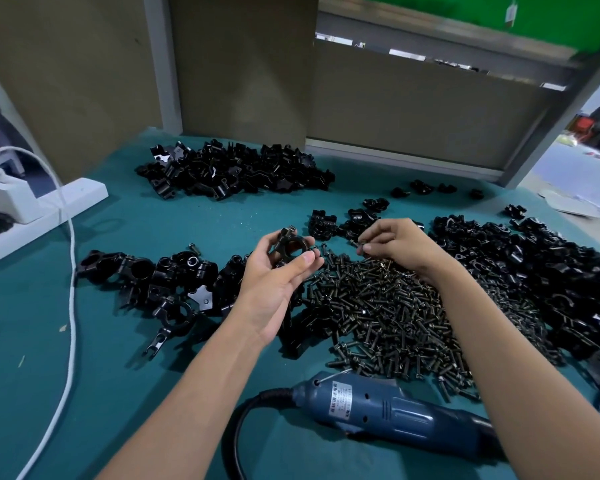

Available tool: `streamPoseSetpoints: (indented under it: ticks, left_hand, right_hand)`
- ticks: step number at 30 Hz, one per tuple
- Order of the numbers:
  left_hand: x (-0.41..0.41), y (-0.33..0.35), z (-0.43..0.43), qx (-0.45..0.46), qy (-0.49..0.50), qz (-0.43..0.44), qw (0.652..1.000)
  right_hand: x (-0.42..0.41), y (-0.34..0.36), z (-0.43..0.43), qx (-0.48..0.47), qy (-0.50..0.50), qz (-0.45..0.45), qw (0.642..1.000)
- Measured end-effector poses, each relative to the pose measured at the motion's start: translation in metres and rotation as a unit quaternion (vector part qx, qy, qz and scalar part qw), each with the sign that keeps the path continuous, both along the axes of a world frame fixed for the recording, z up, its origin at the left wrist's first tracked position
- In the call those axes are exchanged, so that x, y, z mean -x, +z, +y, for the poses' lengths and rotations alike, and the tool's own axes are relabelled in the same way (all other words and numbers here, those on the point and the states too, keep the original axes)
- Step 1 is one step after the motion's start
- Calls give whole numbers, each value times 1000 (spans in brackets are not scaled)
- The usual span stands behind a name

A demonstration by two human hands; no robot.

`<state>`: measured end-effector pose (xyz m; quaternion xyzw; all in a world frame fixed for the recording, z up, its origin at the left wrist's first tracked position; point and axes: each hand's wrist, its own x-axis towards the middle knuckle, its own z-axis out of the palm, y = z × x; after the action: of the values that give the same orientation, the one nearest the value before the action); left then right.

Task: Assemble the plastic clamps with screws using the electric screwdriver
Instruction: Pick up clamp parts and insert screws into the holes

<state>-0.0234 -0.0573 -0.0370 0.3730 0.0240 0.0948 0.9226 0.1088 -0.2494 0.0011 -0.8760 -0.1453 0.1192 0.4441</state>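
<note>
The left hand [278, 271] curls round a black clamp [291, 247], at 9 o'clock from the right hand [400, 249], which pinches one screw [362, 242] over the screw pile [378, 306]. I think the screw goes into the clamp's small hole next. The clamp's ring faces us, long side 12 to 6. The electric screwdriver [388, 408] lies at 6 o'clock.

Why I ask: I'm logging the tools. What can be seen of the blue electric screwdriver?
The electric screwdriver lies on its side on the teal mat, below the screw pile. Its body looks like blue plastic, with a white label, small holes and a wire loop at the cord end. A black cord leaves that end and curves toward the bottom edge. The dark right end runs under the right forearm, so the bit is hidden. Neither the left hand nor the right hand touches it.
</note>
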Motion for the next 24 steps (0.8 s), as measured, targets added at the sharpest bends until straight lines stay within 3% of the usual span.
streamPoseSetpoints:
  ticks: [5, 10, 12, 15, 24]
  left_hand:
    - [0, -1, 1, -8, 2, 5, 1000]
    - [0, -1, 0, -5, -1, 3, 1000]
    - [0, 0, 0, -2, -3, 1, 1000]
    - [0, 0, 0, 0, -4, 1, 1000]
    - [-1, -2, 0, 0, -5, -1, 1000]
  right_hand:
    - [9, 4, -2, -73, 47, 45, 995]
    - [8, 5, -8, 41, 23, -4, 999]
    - [4, 3, -13, 47, -45, -47, 997]
    - [-3, 0, -20, 135, -111, -125, 977]
    - [-8, -23, -11, 282, -21, -171, 944]
